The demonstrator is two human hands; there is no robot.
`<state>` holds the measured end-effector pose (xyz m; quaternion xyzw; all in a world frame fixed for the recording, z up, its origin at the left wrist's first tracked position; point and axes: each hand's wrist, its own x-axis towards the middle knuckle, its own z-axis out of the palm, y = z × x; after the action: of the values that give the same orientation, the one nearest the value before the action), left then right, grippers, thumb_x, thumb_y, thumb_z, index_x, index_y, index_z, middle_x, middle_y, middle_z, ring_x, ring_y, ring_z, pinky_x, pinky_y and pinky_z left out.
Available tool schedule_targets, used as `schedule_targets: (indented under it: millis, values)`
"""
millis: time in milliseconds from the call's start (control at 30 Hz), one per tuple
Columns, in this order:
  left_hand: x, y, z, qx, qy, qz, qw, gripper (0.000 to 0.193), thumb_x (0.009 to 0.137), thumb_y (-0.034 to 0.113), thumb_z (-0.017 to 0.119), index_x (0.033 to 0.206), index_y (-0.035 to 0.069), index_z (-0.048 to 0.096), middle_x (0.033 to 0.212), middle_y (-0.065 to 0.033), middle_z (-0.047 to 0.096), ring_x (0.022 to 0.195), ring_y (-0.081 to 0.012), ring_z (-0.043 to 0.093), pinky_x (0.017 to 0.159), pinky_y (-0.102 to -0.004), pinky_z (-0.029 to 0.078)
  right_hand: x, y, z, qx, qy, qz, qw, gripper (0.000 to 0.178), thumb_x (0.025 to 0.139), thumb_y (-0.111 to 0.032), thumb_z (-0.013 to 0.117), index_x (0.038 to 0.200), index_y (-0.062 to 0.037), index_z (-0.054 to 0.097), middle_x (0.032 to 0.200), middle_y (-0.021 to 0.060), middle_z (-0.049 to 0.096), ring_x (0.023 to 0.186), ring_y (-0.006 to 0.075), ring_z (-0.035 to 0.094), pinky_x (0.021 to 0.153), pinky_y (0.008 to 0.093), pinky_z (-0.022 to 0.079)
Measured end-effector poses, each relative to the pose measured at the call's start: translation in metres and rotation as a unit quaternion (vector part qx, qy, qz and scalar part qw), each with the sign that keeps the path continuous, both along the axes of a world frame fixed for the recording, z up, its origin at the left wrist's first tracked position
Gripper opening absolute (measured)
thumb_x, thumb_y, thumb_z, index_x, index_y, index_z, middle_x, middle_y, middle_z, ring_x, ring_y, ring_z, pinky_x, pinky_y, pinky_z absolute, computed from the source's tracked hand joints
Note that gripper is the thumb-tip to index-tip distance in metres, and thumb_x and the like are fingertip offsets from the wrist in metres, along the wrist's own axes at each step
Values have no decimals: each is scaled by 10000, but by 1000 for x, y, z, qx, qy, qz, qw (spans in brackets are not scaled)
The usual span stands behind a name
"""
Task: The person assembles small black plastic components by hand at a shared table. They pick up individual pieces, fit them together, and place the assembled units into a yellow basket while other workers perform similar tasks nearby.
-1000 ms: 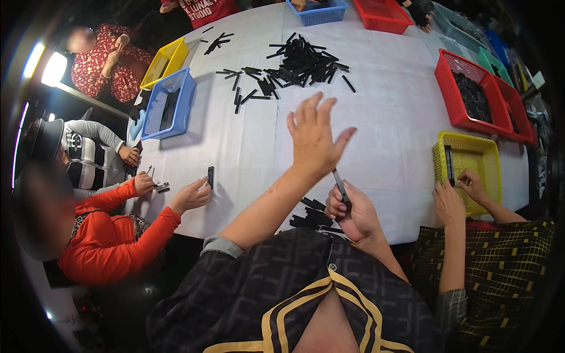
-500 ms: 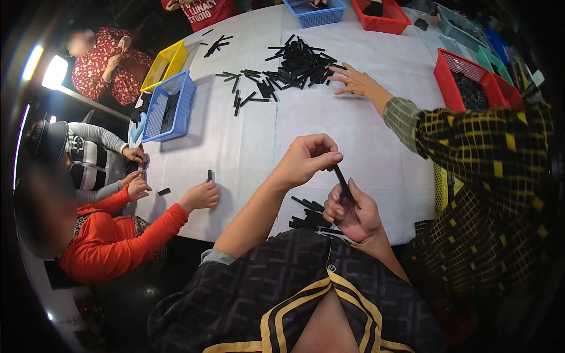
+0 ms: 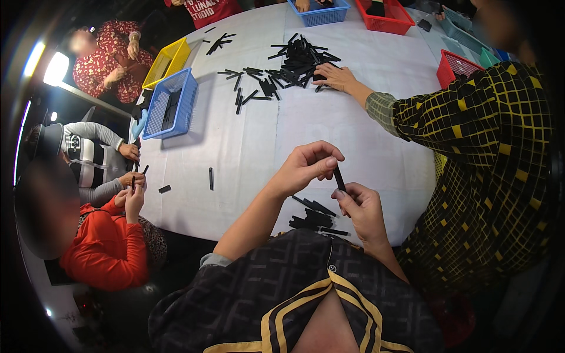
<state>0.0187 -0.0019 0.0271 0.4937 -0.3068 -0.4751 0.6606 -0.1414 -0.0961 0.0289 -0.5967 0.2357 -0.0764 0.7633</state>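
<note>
A slim black stick-like piece (image 3: 339, 177) is held between my two hands above the near part of the table. My left hand (image 3: 309, 167) pinches its upper end between thumb and fingers. Lower down, my right hand (image 3: 362, 209) grips the other end with thumb and fingertips. Beneath and beside my hands lies a small heap of similar black pieces (image 3: 309, 220) at the table's near edge. What exactly the pieces are, I cannot make out.
A large pile of black pieces (image 3: 300, 59) lies mid-table, with a co-worker's hand (image 3: 334, 77) on it from the right. Blue (image 3: 187, 109) and yellow baskets (image 3: 181, 57) stand left, red baskets (image 3: 393, 25) farther back. At left, a person in orange (image 3: 109, 247) handles small black pieces.
My right hand has turned and now pinches the stick's lower end. The right-hand co-worker has reached farther into the pile. The person in orange has drawn a hand back, leaving a piece on the table.
</note>
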Motion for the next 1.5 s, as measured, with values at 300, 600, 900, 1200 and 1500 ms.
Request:
schedule_targets:
  millis: [300, 600, 900, 1200, 1500]
  values:
    - [18, -5, -36, 98, -67, 59, 991, 135, 831, 145, 639, 823, 25, 579, 659, -13, 578, 598, -68, 523, 529, -200, 391, 8, -20, -48, -73, 53, -6, 996, 152, 831, -112, 607, 791, 34, 612, 547, -21, 500, 483, 32, 427, 447, 205, 327]
    - [136, 10, -163, 327, -243, 284, 868, 189, 746, 191, 656, 801, 13, 620, 694, -70, 625, 632, -161, 590, 595, -277, 469, -29, -99, -179, -316, 243, -246, 883, 226, 823, -193, 602, 744, 18, 581, 549, 72, 505, 492, 170, 474, 477, 301, 371]
    - [230, -54, -174, 341, -481, 302, 749, 265, 698, 186, 690, 911, 72, 582, 957, -110, 552, 901, -281, 544, 750, -391, 442, -10, -85, -201, -552, 249, -368, 706, 186, 870, -201, 548, 879, -16, 560, 765, 136, 590, 652, 321, 564, 566, 397, 426]
    - [272, -167, -160, 240, -653, 291, 657, 462, 683, 321, 717, 1055, 103, 552, 1198, -102, 443, 1132, -298, 384, 887, -468, 331, -9, -91, -204, -485, 265, -520, 651, 195, 921, -159, 469, 967, 28, 501, 809, 191, 559, 693, 339, 553, 614, 393, 433]
    - [339, -267, -167, 313, -686, 160, 637, 685, 679, 616, 594, 1211, 191, 524, 1307, -112, 409, 1253, -309, 305, 961, -631, 212, -12, -94, -209, -484, 359, -502, 620, 245, 939, -173, 413, 985, 60, 473, 827, 236, 536, 732, 389, 513, 639, 432, 394]
